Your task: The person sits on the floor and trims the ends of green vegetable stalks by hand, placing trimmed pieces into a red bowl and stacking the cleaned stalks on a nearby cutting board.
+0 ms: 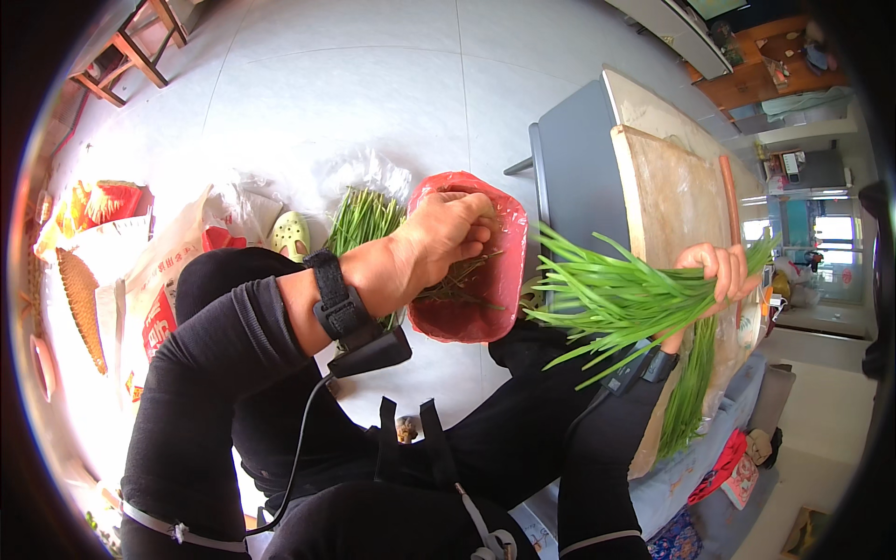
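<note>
In my right hand point(721, 273) is a bunch of long green garlic chives point(630, 297), gripped over the table's near side with the leaf tips fanned out to the left. Above a red plastic-lined bin point(507, 280) hangs my left hand point(444, 234), its fingers curled in. Whether anything small is between those fingers is hidden. Thin brownish plant scraps point(455, 280) lie inside the bin. Left of it, more chives point(367, 220) stand bunched on the floor, partly behind my left forearm. Another bunch of chives point(693, 395) rests on the table beyond my right forearm.
A wooden board point(665, 189) lies on the table with a reddish rod point(729, 199) beside it. Clear plastic film point(371, 171), a pale green clog point(290, 234) and a printed bag point(168, 280) are on the floor at left. A cable point(301, 448) hangs from my left wrist device.
</note>
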Tool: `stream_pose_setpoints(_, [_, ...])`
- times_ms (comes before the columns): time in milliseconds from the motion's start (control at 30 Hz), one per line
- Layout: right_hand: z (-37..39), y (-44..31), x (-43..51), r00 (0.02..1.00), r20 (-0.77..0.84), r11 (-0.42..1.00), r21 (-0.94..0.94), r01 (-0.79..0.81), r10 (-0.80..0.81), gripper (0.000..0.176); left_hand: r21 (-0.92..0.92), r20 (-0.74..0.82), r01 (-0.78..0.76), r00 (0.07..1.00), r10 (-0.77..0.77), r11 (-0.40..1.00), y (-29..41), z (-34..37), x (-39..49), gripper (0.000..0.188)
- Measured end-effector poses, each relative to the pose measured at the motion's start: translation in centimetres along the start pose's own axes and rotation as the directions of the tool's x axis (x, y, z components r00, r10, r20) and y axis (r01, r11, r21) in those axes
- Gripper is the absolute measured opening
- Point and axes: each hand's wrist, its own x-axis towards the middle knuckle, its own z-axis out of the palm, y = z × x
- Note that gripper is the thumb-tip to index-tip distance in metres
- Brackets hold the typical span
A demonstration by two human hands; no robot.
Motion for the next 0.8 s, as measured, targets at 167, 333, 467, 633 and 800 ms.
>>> stream_pose_setpoints(167, [0.9,0.6,-0.2,0.998,0.045,0.994,-0.105,-0.032,0.037,0.031,0.233,0.061,-0.086,0.995,0.074,0.969,0.2,-0.3,0.1,0.016])
stream_pose_setpoints(333, [1.4,1.2,0.1,0.991,0.079,0.983,-0.154,-0.095,0.108,0.031,0.383,0.158,-0.257,0.965,0.212,0.887,-0.1,-0.2,0.4,0.017])
stream_pose_setpoints(467, [0.9,1.8,0.0,0.981,-0.193,0.874,-0.483,-0.064,-0.035,0.034,0.301,0.103,-0.305,0.952,0.287,0.903,0.0,-0.1,0.1,0.027])
stream_pose_setpoints(633, [-1.1,3.9,0.7,0.876,-0.348,0.461,-0.871,-0.171,-0.333,0.034,0.317,0.169,-0.269,0.959,0.225,0.909,1.6,0.1,-0.2,0.021])
stream_pose_setpoints(800, [3.2,3.0,0.7,0.908,-0.201,0.496,-0.868,0.008,-0.366,0.024,0.307,0.186,-0.289,0.953,0.241,0.907,2.5,0.2,0.5,0.017])
